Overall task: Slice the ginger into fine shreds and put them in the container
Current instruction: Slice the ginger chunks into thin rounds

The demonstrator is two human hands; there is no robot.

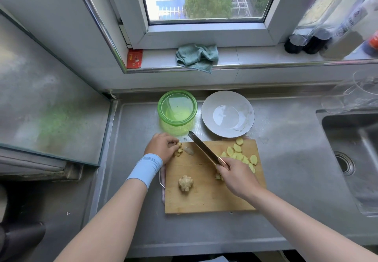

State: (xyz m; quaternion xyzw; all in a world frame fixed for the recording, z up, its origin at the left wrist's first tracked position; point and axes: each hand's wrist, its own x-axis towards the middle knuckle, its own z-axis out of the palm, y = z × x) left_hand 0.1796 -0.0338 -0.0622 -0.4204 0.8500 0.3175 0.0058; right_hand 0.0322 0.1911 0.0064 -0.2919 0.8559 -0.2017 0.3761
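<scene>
A wooden cutting board (204, 198) lies on the steel counter. At the board's far left corner my left hand (161, 146) pinches a small piece of ginger (179, 149). My right hand (235, 174) grips the handle of a cleaver (202, 148), whose blade points up and left toward that piece. Several yellow ginger slices (238, 153) lie at the board's far right. A whole ginger knob (185, 183) sits near the middle of the board. A green see-through container (177, 111) stands behind the board, with nothing in it.
A white plate (228, 114) sits right of the container. A sink (356, 159) fills the right side. A teal cloth (197, 57), a red packet (134, 58) and bottles (319, 36) rest on the window sill. Clear glassware (351, 94) stands at the back right.
</scene>
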